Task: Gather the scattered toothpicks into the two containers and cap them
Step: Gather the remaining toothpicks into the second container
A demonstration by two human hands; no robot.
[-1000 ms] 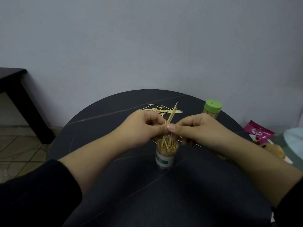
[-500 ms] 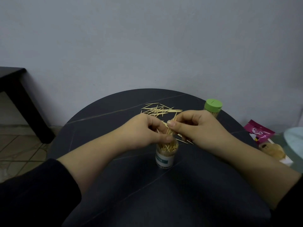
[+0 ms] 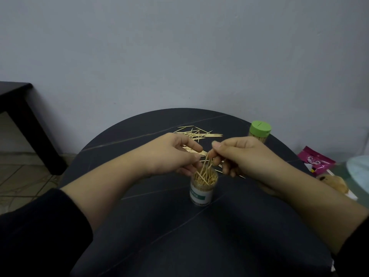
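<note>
A round dark table (image 3: pixel 179 236) with thin pale veins stands against a plain grey wall (image 3: pixel 179 56); at the left stands a black side table (image 3: pixel 18 96) on a tiled floor (image 3: pixel 24 176); at the right lie a pink packet (image 3: pixel 315 160), a tan lump (image 3: pixel 335 182) just beside it, and a pale blue object (image 3: pixel 359 170) cut by the frame edge.

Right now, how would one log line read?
right hand: pinches toothpicks over open container | left hand: beside it | other container: capped | loose toothpicks: uncollected
</note>
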